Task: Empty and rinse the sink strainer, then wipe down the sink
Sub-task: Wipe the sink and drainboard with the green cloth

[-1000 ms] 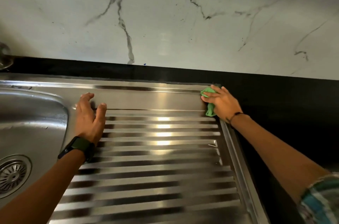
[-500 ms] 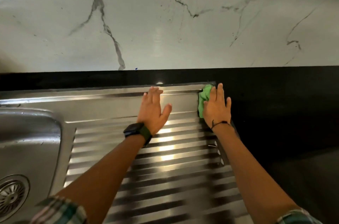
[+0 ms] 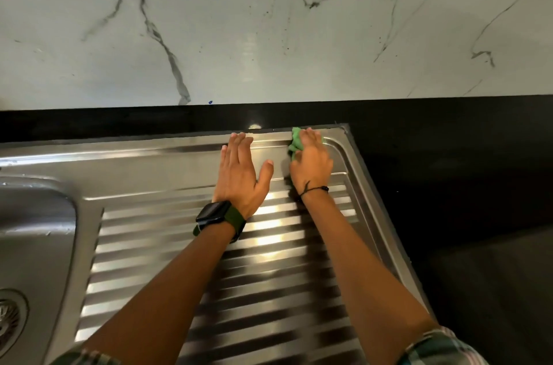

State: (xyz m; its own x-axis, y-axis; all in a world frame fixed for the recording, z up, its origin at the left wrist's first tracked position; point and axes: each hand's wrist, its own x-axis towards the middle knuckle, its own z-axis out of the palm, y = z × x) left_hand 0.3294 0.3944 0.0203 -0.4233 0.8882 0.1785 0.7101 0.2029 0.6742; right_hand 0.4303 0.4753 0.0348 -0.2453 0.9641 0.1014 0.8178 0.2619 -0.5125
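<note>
**Wiping the far corner of the drainboard**

Pressing down on a green cloth (image 3: 294, 143), the right hand (image 3: 311, 165) lay over it near the far right corner of the steel drainboard (image 3: 149, 251), just inside the raised rim. Its fingers reached forward over the cloth and bent slightly across it — most of the cloth was hidden beneath the palm, with a bunched part showing at the hand's left edge and a sliver past the fingertips. A thin dark cord circled the right wrist.

The left hand (image 3: 239, 173) rested flat on the smooth band of the drainboard just beside the right, fingers straight and together, thumb spread out toward the other hand; it held nothing. A black watch (image 3: 214, 213) on a dark green strap sat on that wrist. Both forearms stretched forward across the ribbed grooves, and plaid cuffs showed at the bottom edge.

At the left, the sink basin (image 3: 36, 239) dropped away from the drainboard, and the strainer (image 3: 9, 319) sat in the drain at its lower left, only partly in view — well apart from both hands. Dark countertop (image 3: 449, 185) bordered the steel on the right and along the back, where it met a white marble-patterned wall (image 3: 269, 35) flecked with small dark spots.
</note>
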